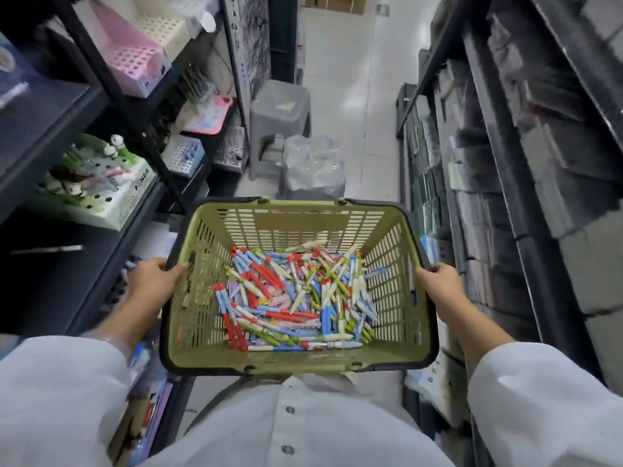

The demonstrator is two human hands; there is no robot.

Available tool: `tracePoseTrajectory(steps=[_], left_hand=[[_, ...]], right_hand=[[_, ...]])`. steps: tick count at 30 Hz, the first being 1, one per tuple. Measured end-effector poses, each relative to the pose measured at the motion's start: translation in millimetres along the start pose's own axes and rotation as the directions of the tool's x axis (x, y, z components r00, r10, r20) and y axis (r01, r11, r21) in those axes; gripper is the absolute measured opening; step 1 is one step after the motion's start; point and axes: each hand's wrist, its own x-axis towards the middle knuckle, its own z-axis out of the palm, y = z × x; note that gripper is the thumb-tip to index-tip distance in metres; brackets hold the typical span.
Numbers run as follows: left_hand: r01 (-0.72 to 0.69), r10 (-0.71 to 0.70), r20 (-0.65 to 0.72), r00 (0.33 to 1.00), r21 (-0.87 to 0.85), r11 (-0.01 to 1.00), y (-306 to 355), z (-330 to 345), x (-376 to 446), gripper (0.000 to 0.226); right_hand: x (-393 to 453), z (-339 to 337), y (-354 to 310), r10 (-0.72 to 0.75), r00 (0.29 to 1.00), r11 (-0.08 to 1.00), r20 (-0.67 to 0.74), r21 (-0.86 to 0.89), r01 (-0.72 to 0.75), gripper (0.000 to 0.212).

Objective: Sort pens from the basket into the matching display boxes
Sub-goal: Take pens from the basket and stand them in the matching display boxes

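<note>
Pens lie in a big messy heap on the floor of a green basket, and the person holds this basket out in front of their body with both hands. The pens are red, blue, white, pink and green, and they point every which way. The left hand grips the left rim of the basket, with the thumb hooked over the edge and the fingers curled under it, out of sight. The right hand grips the right rim, its fingers bent down over the outer edge. Both arms wear long white sleeves. The person stands in a narrow aisle with dark shelves on both sides. On the left shelves sit display boxes: a pink box full of little round holes up high, a green panda box lower down with a few panda pens standing in it, and a small blue box farther back. A grey plastic stool stands on the pale floor past the basket, and a clear plastic bag sits just beside it. The right shelves hold blurry stacks of packs.
</note>
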Motion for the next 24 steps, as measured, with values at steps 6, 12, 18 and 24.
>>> tracePoseTrajectory(steps=[6,12,18,24], left_hand=[[0.053,-0.053,0.006,0.999,-0.095,0.994,77.9,38.2,113.0,0.015],[0.121,-0.119,0.023,0.993,-0.092,0.988,148.7,59.2,215.3,0.018],[0.109,-0.111,-0.018,0.994,-0.087,0.990,210.6,70.6,303.9,0.020],[0.186,-0.193,-0.040,0.980,-0.137,0.973,249.1,74.5,364.5,0.014]], right_hand=[[122.2,18.8,-100.9,-0.025,1.000,0.999,-0.018,-0.045,0.024,0.034],[220.3,33.6,-182.5,-0.023,0.999,0.996,-0.024,-0.086,0.021,0.021],[310.4,53.8,-274.2,-0.034,0.999,0.999,0.004,-0.023,0.034,0.018],[388.2,81.7,-358.8,-0.065,0.997,0.998,0.033,-0.015,0.065,0.017]])
